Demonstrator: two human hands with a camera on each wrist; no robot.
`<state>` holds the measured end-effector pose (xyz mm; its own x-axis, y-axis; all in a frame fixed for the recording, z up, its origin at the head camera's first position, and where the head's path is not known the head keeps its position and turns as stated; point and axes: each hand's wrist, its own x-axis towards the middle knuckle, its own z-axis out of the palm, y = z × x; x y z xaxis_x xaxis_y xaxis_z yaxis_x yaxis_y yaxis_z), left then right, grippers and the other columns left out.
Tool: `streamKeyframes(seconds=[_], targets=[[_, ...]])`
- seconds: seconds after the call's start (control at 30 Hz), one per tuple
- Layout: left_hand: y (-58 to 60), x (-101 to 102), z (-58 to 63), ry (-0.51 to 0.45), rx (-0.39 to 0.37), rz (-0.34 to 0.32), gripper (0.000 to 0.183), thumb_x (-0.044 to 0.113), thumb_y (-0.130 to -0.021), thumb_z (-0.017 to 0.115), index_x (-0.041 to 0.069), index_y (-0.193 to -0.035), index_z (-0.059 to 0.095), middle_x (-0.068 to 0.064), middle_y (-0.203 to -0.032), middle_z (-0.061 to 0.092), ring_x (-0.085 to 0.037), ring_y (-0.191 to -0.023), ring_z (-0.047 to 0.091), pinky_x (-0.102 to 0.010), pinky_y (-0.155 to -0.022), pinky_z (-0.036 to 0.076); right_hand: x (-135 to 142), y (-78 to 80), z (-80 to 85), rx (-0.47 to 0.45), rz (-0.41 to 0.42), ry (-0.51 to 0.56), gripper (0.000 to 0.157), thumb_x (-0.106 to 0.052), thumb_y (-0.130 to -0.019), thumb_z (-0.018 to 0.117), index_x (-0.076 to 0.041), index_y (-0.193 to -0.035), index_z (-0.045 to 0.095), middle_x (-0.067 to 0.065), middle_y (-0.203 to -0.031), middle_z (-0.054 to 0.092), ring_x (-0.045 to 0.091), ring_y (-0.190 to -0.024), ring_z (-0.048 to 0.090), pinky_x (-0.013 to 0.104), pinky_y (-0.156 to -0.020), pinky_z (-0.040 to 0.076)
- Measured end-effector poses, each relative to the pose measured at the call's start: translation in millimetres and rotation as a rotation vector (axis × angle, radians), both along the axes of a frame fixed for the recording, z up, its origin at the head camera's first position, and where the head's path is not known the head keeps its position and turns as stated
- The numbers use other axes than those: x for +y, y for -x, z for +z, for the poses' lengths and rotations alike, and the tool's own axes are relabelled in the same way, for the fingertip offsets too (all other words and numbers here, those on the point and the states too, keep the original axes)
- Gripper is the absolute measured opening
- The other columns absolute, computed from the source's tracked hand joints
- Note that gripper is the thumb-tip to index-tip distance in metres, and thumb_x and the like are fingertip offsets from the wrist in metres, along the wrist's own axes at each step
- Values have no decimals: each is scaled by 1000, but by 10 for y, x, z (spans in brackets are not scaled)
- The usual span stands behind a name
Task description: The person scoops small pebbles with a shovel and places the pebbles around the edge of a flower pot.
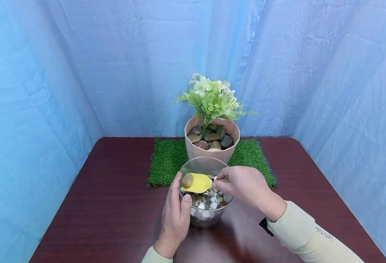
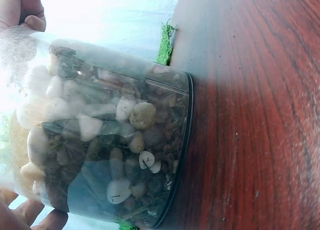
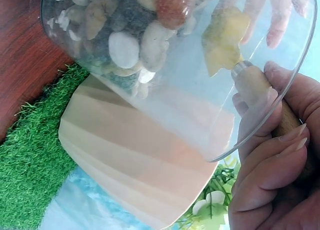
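Note:
A clear container [image 1: 203, 220] stands on the table, partly filled with white, grey and brown pebbles [image 1: 210, 199]. Along its left side lies my left hand [image 1: 174, 217], fingers straight against the wall and thumb at the near side; its fingers [image 2: 30, 212] also show in the left wrist view. My right hand [image 1: 247, 186] grips a small yellow shovel [image 1: 201, 183] by its wooden handle [image 3: 255, 83], reaching over the right rim. On the blade, inside the opening, rests a rounded brown stone [image 1: 187, 180]. Through the wall, the right wrist view shows the blade blurred.
Right behind the container is a pale pink pot [image 1: 209, 155] holding larger dark stones and a white-flowered plant [image 1: 212, 96]. The pot stands on a green artificial grass mat [image 1: 166, 160]. Blue curtains [image 1: 140, 73] enclose the dark red wooden table [image 1: 114, 204].

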<state>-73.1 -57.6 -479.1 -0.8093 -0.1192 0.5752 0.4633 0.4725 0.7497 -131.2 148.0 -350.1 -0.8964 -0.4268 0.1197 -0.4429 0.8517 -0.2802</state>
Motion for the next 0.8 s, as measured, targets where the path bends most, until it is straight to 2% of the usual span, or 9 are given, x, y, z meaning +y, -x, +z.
streamKeyframes(seconds=[0.43, 0.63, 0.8], targets=[[-10, -2, 5, 7, -8, 9, 64, 8, -103, 53, 10, -163, 32, -11, -165, 41, -27, -150, 42, -18, -123, 25, 118, 15, -18, -57, -1, 112, 10, -45, -92, 76, -38, -97, 80, -25, -86, 72, -4, -76, 63, 30, -70, 54], [-11, -3, -1, 20, 3, 15, 62, 10, -104, 52, 9, -163, 32, -12, -165, 40, -28, -151, 40, -18, -123, 23, 177, 12, -18, -81, -17, 160, 13, -48, -95, 74, -37, -98, 80, -25, -86, 72, -1, -76, 62, 31, -71, 53], [-13, -4, -4, 20, 1, 13, 63, 10, -104, 52, 9, -163, 32, -13, -165, 40, -28, -152, 39, -18, -124, 22, 203, 13, -26, -77, -22, 189, 9, -50, -95, 73, -42, -95, 78, -25, -85, 71, 0, -77, 63, 31, -72, 53]])
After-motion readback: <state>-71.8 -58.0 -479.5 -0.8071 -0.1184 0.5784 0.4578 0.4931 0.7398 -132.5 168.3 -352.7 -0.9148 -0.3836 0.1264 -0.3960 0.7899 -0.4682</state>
